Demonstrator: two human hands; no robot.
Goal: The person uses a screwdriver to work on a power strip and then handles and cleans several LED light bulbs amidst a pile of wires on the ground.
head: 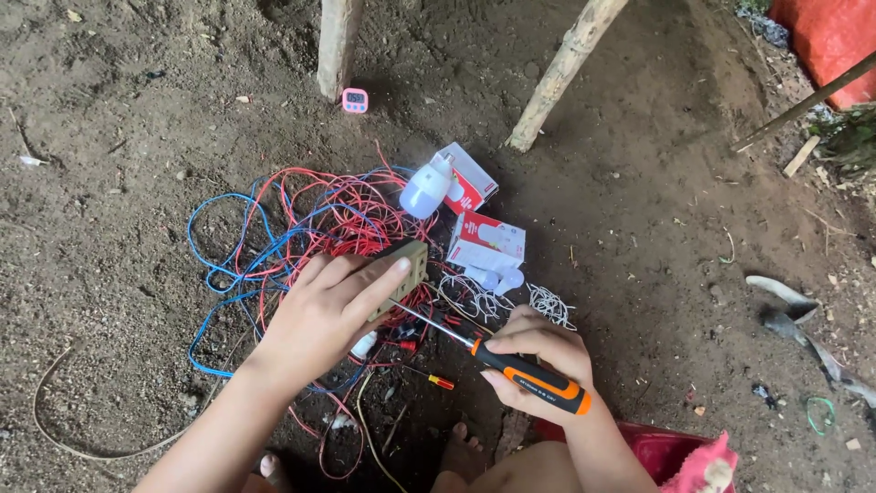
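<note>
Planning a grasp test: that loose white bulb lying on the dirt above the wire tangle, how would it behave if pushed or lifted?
The white bulb is rounded and lies on its side against a red and white box, so it would probably roll if nudged. It looks like a light plastic dome, likely easy to lift. The smooth surface may slip in a loose grip.

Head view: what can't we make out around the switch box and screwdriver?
- Head view: front of the tan switch box, covered by the left hand.
- Screwdriver tip contact point, hidden behind that hand and box.
- Pink timer display, too small to tell.
- Red object, cut off by the bottom edge.
- Wire ends, lost in the tangle.
</note>
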